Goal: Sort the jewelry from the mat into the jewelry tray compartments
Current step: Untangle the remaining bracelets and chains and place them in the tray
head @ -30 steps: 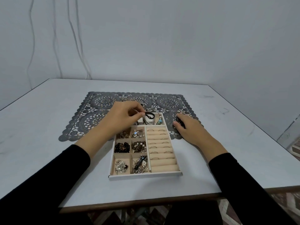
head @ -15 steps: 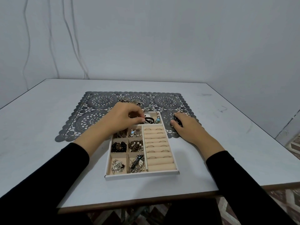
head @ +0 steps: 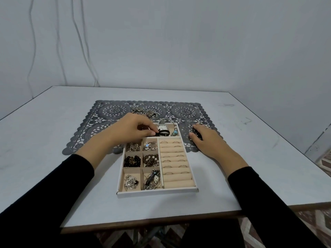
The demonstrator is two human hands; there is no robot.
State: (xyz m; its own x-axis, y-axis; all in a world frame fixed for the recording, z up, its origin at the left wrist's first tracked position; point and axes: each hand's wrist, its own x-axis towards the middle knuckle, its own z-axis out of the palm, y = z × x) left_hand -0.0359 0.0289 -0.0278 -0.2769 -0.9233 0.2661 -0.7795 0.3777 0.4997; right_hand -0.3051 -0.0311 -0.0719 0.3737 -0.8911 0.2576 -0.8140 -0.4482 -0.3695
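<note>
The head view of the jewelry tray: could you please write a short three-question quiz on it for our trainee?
1. True or false: the left hand pinches a black band at the far compartment of the tray.
2. Where does the right hand rest?
A. on the mat, beside the tray
B. on the ring rolls
C. off the table
3. Fill in: the metal chain lies on the ____, beyond the tray.

Key: 1 true; 2 A; 3 mat.
</note>
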